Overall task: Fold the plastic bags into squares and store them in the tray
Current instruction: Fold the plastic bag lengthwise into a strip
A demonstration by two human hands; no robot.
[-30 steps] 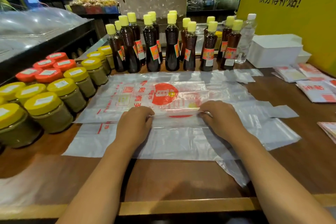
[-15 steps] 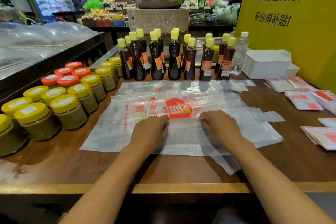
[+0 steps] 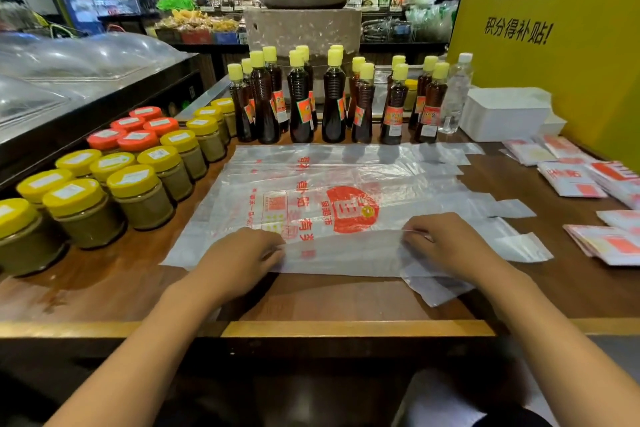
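Presently, as observed:
Top bag: a plastic bag (image 3: 346, 215) is spread flat on the wooden counter (image 3: 311, 302), its near edge folded over.
Left hand (image 3: 239, 253): the fold's left end is pinched, fingers curled.
Right hand (image 3: 446, 246): the fold's right end is pinched.
Tray: a white tray (image 3: 502, 118) is placed beyond the bag, to its right.
Folded squares (image 3: 568, 180): laid right of the bag.
Jars (image 3: 138, 194): ranked left of the bag.

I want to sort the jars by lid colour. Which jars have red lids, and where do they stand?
The red-lidded jars are the five at the far end of the jar group, beside the black counter; all the other jars have yellow lids.
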